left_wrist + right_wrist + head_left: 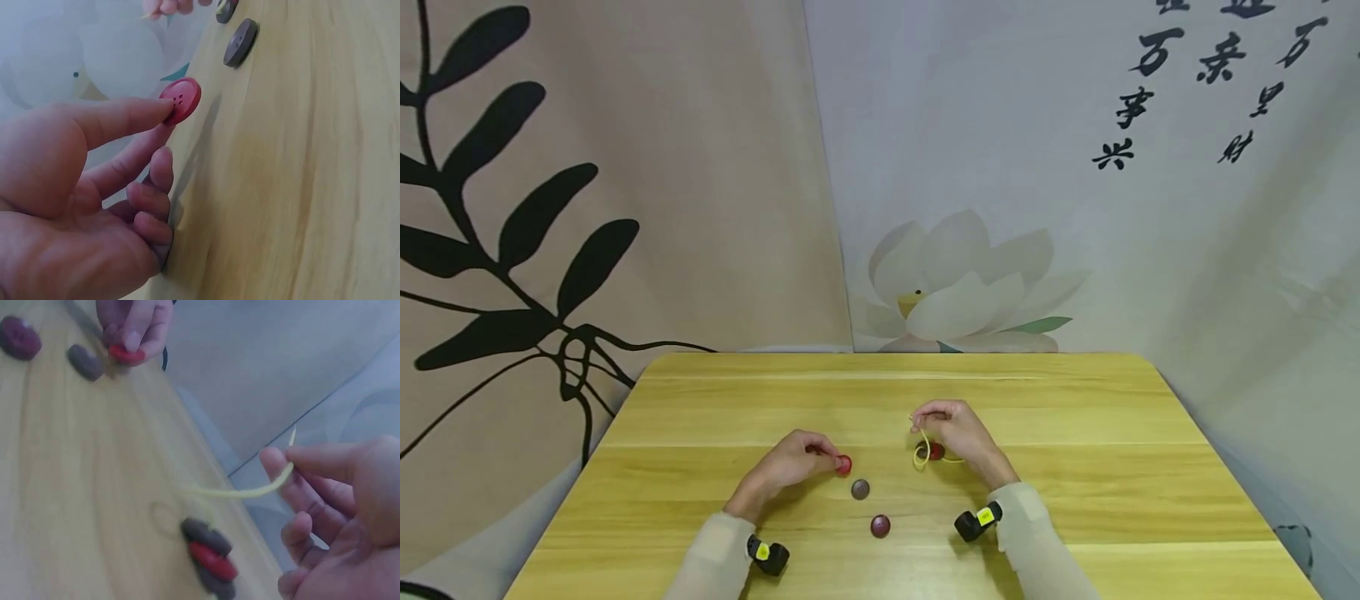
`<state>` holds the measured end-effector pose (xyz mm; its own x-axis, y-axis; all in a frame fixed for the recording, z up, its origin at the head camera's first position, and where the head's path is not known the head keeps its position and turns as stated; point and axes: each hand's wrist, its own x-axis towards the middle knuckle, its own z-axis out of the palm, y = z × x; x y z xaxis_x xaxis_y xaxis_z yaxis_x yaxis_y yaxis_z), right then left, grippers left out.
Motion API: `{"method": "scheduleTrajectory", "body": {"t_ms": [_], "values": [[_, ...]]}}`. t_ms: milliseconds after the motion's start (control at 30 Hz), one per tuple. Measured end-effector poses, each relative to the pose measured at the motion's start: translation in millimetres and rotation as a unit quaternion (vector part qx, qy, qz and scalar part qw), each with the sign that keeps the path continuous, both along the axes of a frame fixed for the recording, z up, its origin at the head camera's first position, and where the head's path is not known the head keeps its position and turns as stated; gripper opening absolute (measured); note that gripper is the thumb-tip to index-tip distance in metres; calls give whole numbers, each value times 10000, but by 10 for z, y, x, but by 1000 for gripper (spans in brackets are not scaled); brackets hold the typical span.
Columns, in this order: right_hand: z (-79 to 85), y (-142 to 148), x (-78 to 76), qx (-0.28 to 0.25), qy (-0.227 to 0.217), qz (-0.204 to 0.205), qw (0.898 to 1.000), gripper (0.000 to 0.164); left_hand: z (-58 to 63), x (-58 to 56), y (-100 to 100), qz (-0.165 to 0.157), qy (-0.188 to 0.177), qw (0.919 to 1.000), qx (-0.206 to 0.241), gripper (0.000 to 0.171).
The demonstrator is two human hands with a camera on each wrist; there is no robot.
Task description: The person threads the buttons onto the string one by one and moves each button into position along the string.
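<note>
Between thumb and index finger, my left hand (797, 460) pinches a red button (181, 101) with several small holes, held just above the table. My right hand (957, 430) pinches a yellow cord (247, 492) near its tip, a short end sticking up past the fingertips. Below that hand, strung buttons lie on the cord: a red button (212, 560) sits between dark brown ones (206, 536). On the table by the left hand lie a loose grey-brown button (861, 489) and, closer to me, a dark maroon button (880, 526).
The wooden table (1112, 467) reaches back to a hanging cloth backdrop (730, 167) printed with leaves, a flower and characters. Each wrist carries a small black camera, one on the left (769, 557) and one on the right (977, 522).
</note>
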<state>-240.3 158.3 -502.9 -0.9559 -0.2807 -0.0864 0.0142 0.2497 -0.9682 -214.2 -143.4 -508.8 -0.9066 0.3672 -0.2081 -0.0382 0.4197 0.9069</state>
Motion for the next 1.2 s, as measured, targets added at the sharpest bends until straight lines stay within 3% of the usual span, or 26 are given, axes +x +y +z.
{"method": "scheduleTrajectory", "body": {"t_ms": [167,367,667,1000,1200], "values": [[89,-33,23,159,250,28,9996,22,8,19,23,319,-8,9995,-36,9],[127,-31,30,158,232,-3,9996,19,13,13,38,588,-127,9982,-5,9],[172,-51,38,195,200,-165,9995,16,68,4,53,990,-28,9950,109,9],[226,-83,92,88,211,-47,9997,19,143,-32,153,1249,-36,9905,576,9],[228,-91,89,219,275,-83,9993,15,166,-33,194,1555,-2,9865,521,5]]}}
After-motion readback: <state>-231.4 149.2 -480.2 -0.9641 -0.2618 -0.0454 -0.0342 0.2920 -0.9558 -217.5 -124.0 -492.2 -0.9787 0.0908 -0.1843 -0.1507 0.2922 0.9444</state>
